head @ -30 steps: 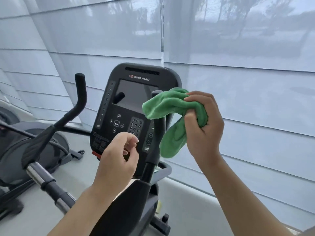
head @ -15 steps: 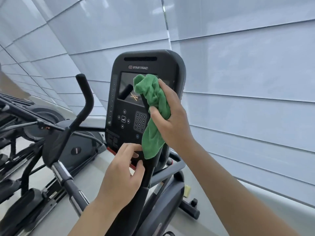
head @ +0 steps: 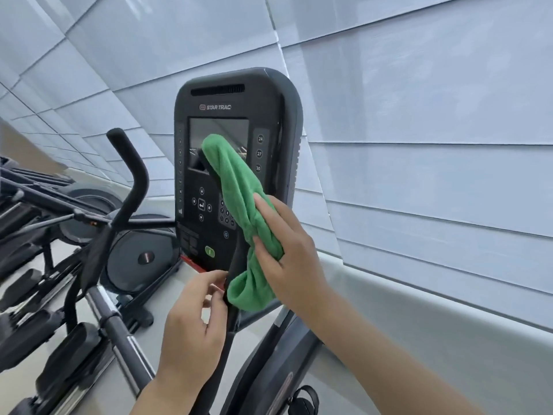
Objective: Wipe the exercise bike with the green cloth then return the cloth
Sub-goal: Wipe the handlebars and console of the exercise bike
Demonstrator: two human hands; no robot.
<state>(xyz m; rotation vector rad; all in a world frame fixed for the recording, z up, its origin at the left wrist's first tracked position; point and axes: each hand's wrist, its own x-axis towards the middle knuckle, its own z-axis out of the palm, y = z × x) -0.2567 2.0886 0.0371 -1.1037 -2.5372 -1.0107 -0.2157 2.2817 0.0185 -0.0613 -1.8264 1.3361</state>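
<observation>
1. The green cloth (head: 239,211) is bunched up in my right hand (head: 287,259), draped over the bike's right handlebar (head: 236,265), the black upright post that crosses in front of the console (head: 233,163). Its top end sits over the lower part of the screen (head: 218,136), and its tail hangs down at about 6 o'clock from my knuckles.
2. A second ago I had the cloth up in the air off to 3 o'clock of the console, not touching anything. Now it's wrapped around the post, so I'd say the actual wiping has started.
3. My right-hand fingers are curled around the cloth and squeezing it against the post, a proper clamp.
4. My left hand (head: 194,324) has come forward too. It's at 7 o'clock from the cloth, fingertips pinched on the post just below the cloth's tail, steadying it I guess.
5. Further out there's the left handlebar (head: 131,181) at 9 o'clock, untouched so far, and other gym machines (head: 45,235) behind it.
6. Lots of bike left to do, so the cloth isn't going back yet.
</observation>
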